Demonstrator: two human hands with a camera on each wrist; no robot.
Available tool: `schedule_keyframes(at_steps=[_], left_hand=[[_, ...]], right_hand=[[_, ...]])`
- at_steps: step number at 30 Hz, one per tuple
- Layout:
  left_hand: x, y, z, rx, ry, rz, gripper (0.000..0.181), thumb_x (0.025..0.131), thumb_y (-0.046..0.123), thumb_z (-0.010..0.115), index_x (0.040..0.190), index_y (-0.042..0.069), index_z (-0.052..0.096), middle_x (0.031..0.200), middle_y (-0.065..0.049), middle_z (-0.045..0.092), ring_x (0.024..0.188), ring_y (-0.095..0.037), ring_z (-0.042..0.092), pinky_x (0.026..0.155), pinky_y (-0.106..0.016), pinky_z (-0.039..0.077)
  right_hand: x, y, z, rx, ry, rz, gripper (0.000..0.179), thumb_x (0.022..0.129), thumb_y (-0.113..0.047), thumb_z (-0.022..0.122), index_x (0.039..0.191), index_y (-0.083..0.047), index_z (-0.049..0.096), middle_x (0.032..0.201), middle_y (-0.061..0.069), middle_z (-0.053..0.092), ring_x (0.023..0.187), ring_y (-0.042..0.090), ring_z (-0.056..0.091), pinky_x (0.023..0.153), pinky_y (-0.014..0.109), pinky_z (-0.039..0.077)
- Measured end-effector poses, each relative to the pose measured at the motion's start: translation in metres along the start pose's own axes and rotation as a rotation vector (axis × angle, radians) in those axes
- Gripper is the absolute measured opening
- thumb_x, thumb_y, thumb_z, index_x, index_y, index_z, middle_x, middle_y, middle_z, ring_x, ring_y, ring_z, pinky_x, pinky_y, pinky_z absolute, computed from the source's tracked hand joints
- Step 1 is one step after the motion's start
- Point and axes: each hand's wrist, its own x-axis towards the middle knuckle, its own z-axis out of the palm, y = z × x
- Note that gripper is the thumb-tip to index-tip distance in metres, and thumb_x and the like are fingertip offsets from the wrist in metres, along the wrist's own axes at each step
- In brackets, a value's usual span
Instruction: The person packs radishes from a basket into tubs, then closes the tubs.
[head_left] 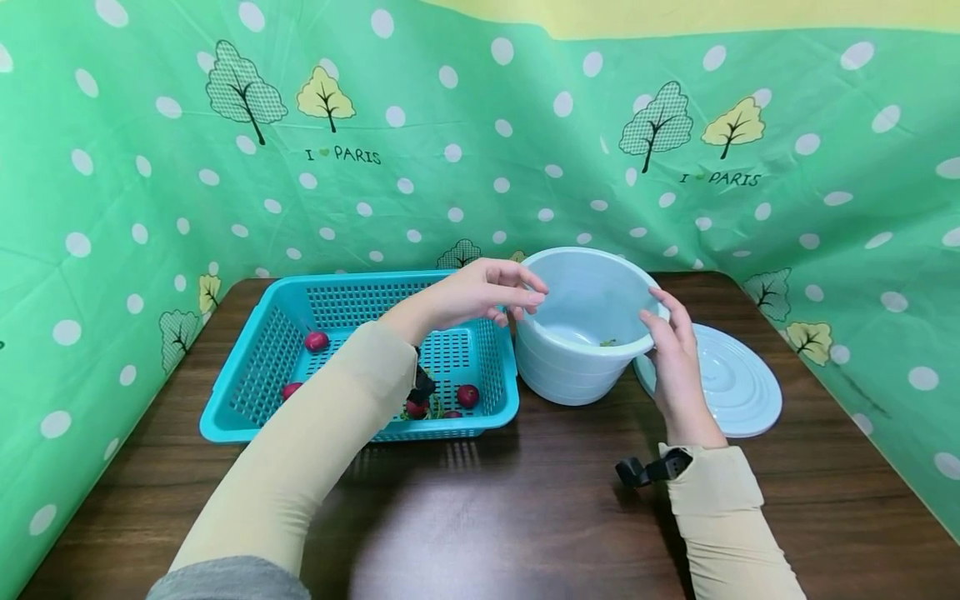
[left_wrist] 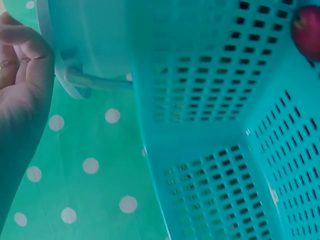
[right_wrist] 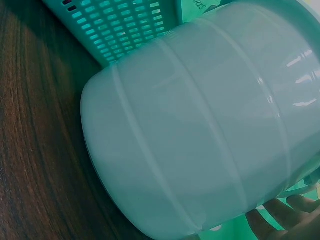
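A pale blue plastic bucket [head_left: 573, 375] stands mid-table with its mouth tipped toward me in the head view. Inside, a small green leafy scrap [head_left: 607, 342] lies on the bottom. My right hand [head_left: 678, 367] holds the bucket's right rim, thumb on the near side and fingers further round; in the right wrist view its fingers [right_wrist: 280, 217] show beside the bucket wall. My left hand [head_left: 480, 292] hovers at the left rim with loosely bent fingers and nothing in them. Below that forearm sits a turquoise basket [head_left: 258, 350] holding several red radishes [head_left: 467, 396].
A round pale blue lid [head_left: 738, 383] lies on the dark wooden table [head_left: 555, 500], right of the bucket and partly behind my right hand. A green dotted cloth [head_left: 465, 150] hangs behind the table and along its sides. The basket's right wall stands close against the bucket.
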Motion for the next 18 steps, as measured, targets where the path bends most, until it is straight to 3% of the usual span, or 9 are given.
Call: schedule_keyframes(at_steps=[8,14,18], left_hand=[[-0.012,-0.015,-0.012,0.143,-0.046,-0.095,0.031,0.094,0.021,0.068,0.123,0.01,0.065,0.105,-0.016,0.067,0.091,-0.024,0.06,0.069,-0.029,0.048],[-0.019,-0.027,-0.02,0.202,-0.09,-0.18,0.029,0.094,0.021,0.068,0.12,0.007,0.066,0.104,-0.018,0.066,0.085,-0.016,0.059,0.071,-0.031,0.047],[-0.022,-0.034,-0.024,0.237,-0.117,-0.229,0.026,0.094,0.023,0.069,0.117,0.011,0.069,0.098,-0.01,0.069,0.083,-0.016,0.057,0.071,-0.031,0.046]], right_hand=[[0.0,0.0,0.0,-0.008,0.006,0.002,0.051,0.102,-0.033,0.047,0.151,-0.024,0.037,0.161,0.003,0.025,0.135,0.019,0.036,0.111,0.045,0.029],[0.0,0.001,0.0,-0.012,0.009,0.004,0.051,0.102,-0.033,0.047,0.151,-0.024,0.037,0.161,0.003,0.025,0.135,0.02,0.036,0.11,0.044,0.03],[0.001,0.001,-0.001,-0.011,0.011,-0.001,0.051,0.101,-0.033,0.047,0.151,-0.024,0.037,0.161,0.003,0.025,0.135,0.021,0.036,0.108,0.042,0.031]])
